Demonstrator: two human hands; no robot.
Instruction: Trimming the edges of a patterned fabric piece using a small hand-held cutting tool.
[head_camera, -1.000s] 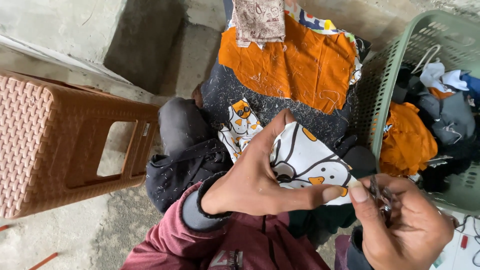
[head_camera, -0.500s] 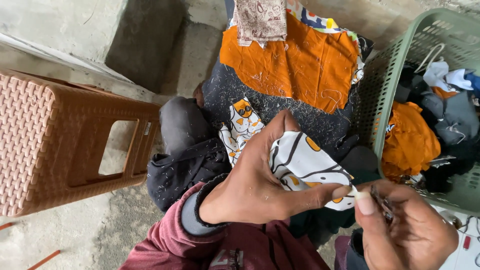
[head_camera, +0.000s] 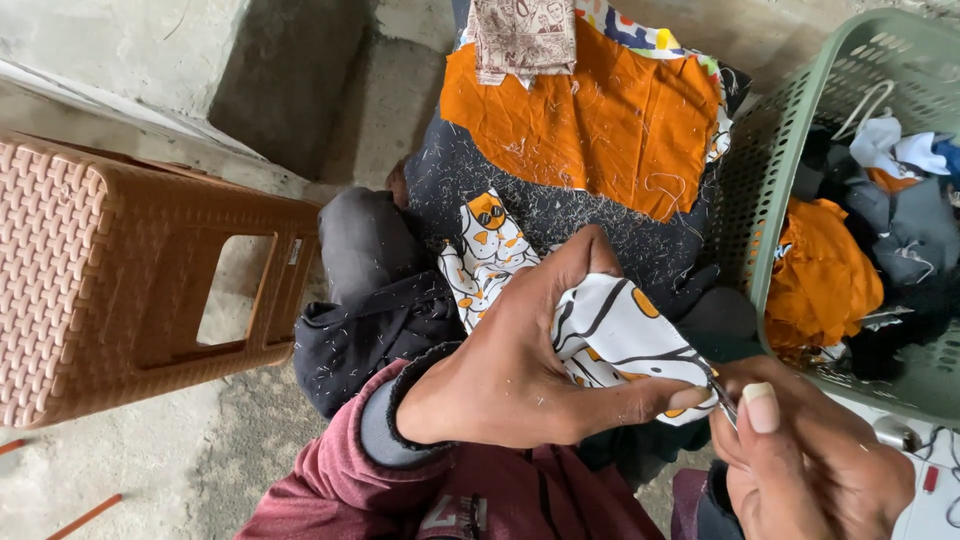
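Head view, left hand: the left hand (head_camera: 520, 375) is clamped on a white cotton cloth piece printed with black lines and orange cat shapes (head_camera: 610, 335), fingers curled over the top of it and thumb stretched along its lower edge.
Head view, right hand: the right hand (head_camera: 810, 460) has thumb and fingers pinched together on a small thin metal tool (head_camera: 725, 405) at the cloth's lower right corner; what kind of tool cannot be told.
Cloth piece: held above the lap, its far end trailing down onto a dark speckled fabric sheet (head_camera: 560, 215).
Pile beyond: a flat orange fabric sheet (head_camera: 600, 120) lies on the dark one, strewn with thread bits; a small beige patterned fabric scrap (head_camera: 525, 35) rests on its upper edge.
Basket: a pale green perforated plastic basket (head_camera: 800, 110) stands at the right, holding crumpled orange, grey and white garments.
Stool: a brown woven-pattern plastic stool (head_camera: 130, 280) stands at the left on the concrete floor (head_camera: 120, 480).
Label: a small pale rectangular sticker (head_camera: 294, 251) sits on the stool's side rail.
Sleeve: a maroon sleeve (head_camera: 330, 480) covers the left forearm.
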